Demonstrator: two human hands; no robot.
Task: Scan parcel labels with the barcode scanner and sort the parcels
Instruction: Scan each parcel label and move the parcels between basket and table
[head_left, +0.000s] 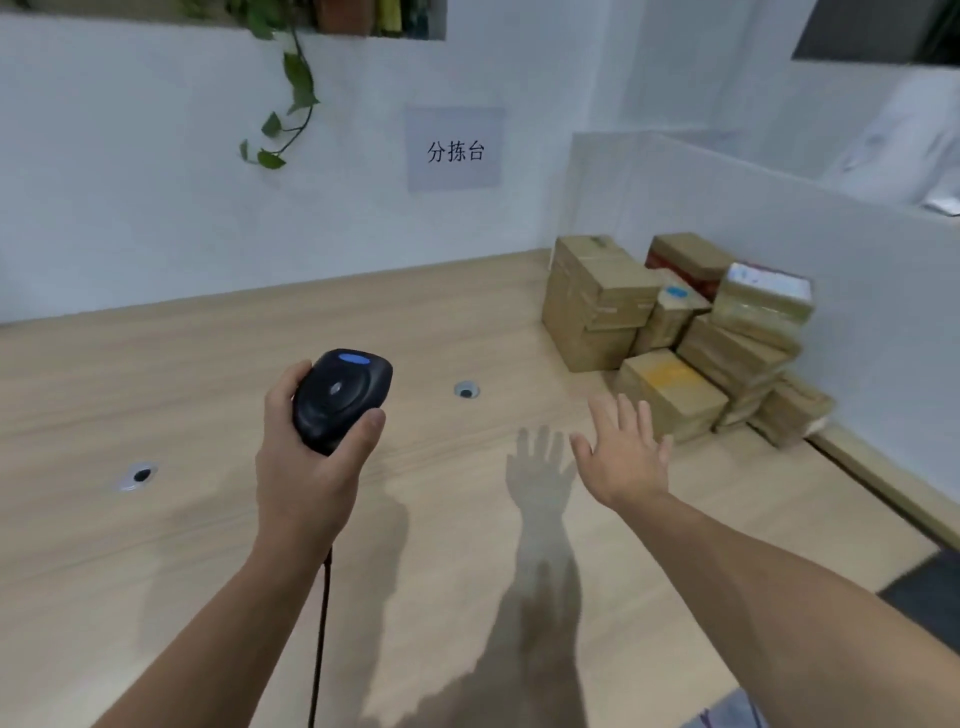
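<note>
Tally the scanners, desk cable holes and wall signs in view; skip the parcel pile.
barcode scanner: 1
cable holes: 2
wall sign: 1
Total: 4

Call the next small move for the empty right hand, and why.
Probably reach the right hand forward to the nearest cardboard parcel at the stack's front. The hand hovers open and empty just short of it, while the left hand already holds the barcode scanner.
</note>
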